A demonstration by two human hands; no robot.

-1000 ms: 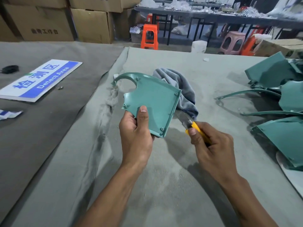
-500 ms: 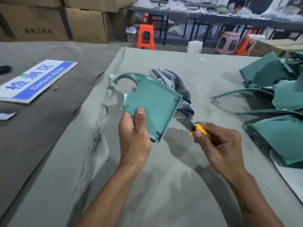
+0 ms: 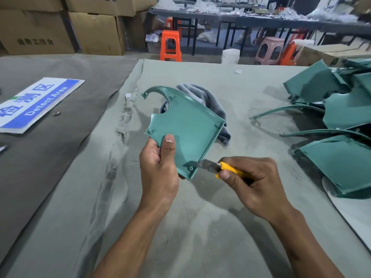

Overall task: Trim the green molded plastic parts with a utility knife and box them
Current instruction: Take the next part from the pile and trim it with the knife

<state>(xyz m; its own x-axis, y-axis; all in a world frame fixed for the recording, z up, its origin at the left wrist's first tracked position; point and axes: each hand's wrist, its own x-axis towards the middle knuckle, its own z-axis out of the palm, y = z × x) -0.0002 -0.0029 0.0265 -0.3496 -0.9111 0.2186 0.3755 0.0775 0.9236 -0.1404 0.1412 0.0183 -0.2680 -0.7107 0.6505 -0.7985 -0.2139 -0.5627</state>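
Green part: a moulded plastic panel with a curved cut-out and small screw bosses, held up off the bench in front of the person, tilted, inner face toward the camera.
Left hand: the left hand grips the panel's lower left edge, thumb flat across the face and the other fingers curled behind it.
Right hand: the right hand is wrapped tight round a yellow utility knife, thumb pressing the handle near the blade.
Blade: the bare steel tip touches the panel's lower right corner, just beyond the right thumb and near the left fingers.
Step in hand: trimming this panel's rim, I judge, starting or finishing at that corner; which one I cannot tell.
Done: nothing in view shows a boxed part, so no count is possible.
Left: a heap of green parts lies well out past the right hand; whether these are trimmed or waiting I cannot tell. Boxing appears not yet begun for the panel in hand.
Behind the panel: a grey cloth lies bunched on the bench, partly hidden by the part.
Bench: covered in grey-green felt, rumpled in a ridge beyond the left hand, dusted with pale shavings.
Far left of the fingers: a blue and white sign reading "Detect Area" lies on darker cloth.
Room: cardboard cartons stacked at the back left, orange stools and a pink stool, and a long dark table littered with pale scraps.
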